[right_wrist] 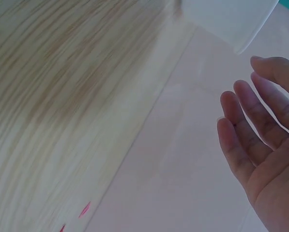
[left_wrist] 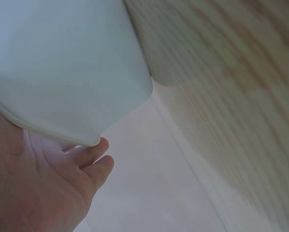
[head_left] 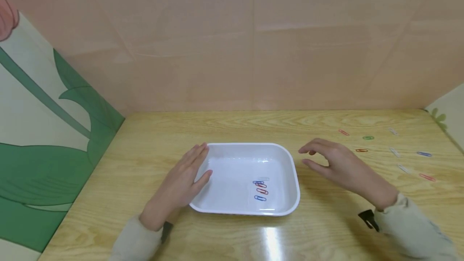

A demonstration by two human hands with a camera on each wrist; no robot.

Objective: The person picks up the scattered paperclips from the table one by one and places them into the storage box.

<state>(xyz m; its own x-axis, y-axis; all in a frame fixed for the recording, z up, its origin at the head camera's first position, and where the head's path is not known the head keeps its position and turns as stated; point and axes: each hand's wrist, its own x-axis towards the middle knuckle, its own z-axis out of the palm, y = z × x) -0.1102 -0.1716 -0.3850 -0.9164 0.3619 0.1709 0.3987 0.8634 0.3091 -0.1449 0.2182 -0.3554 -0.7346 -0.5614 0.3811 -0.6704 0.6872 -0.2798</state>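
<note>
A white rectangular tray [head_left: 228, 184] lies on the wooden table, with several blue, red and white paper clips [head_left: 262, 190] in its right half. My left hand [head_left: 185, 176] rests at the tray's left rim, fingers extended and thumb over the inside. In the left wrist view, its fingertips [left_wrist: 103, 166] show beside the tray's outer wall [left_wrist: 76, 77]. Just right of the tray, my right hand [head_left: 337, 164] hovers with loosely bent fingers and holds nothing. The right wrist view shows its palm [right_wrist: 280, 179] bare, a corner of the tray [right_wrist: 226, 21] beyond the fingertips.
Loose paper clips lie scattered at the right of the table: a green one [head_left: 368, 137], a blue one [head_left: 424, 154], a pink one [head_left: 427, 177] and several more red and white ones. A pinkish wall covering [head_left: 253, 67] rises behind the table; a printed green-leaf panel [head_left: 43, 172] stands left.
</note>
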